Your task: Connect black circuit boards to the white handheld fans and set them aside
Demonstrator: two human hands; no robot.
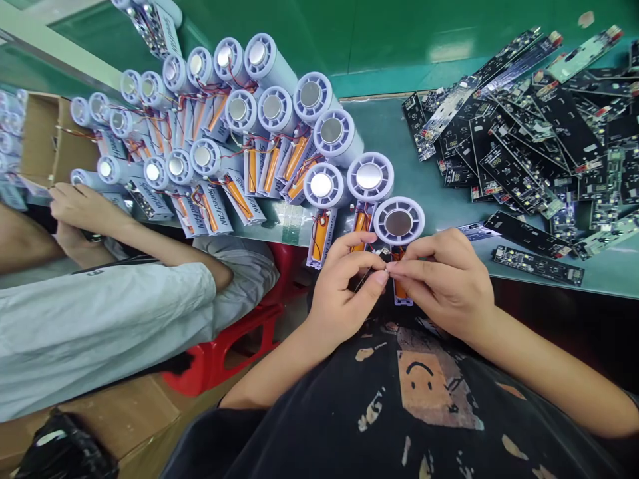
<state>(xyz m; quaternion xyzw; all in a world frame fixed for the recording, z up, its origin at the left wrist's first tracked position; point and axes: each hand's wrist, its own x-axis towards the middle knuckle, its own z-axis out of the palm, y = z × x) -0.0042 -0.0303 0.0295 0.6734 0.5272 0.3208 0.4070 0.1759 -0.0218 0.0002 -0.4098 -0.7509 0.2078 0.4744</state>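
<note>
My left hand [352, 283] is closed round a circuit board [383, 255], of which only a dark edge and one end show between the fingers. My right hand [444, 279] pinches at that end, its fingertips meeting my left thumb; whatever tiny part sits in the pinch is too small to make out. Right behind both hands stands a lavender fan unit [399, 221] with a round metal disc in its ringed head. Its open handle, with an orange battery [401, 290] inside, extends below the hands, partly covered by them.
Several similar fan units [322, 186] with loose red wires crowd the green table to the left. A heap of black circuit boards [524, 146] covers the right side. At left a co-worker's hand [84, 209] is near a cardboard box [50, 140]. A red stool [219, 359] stands below.
</note>
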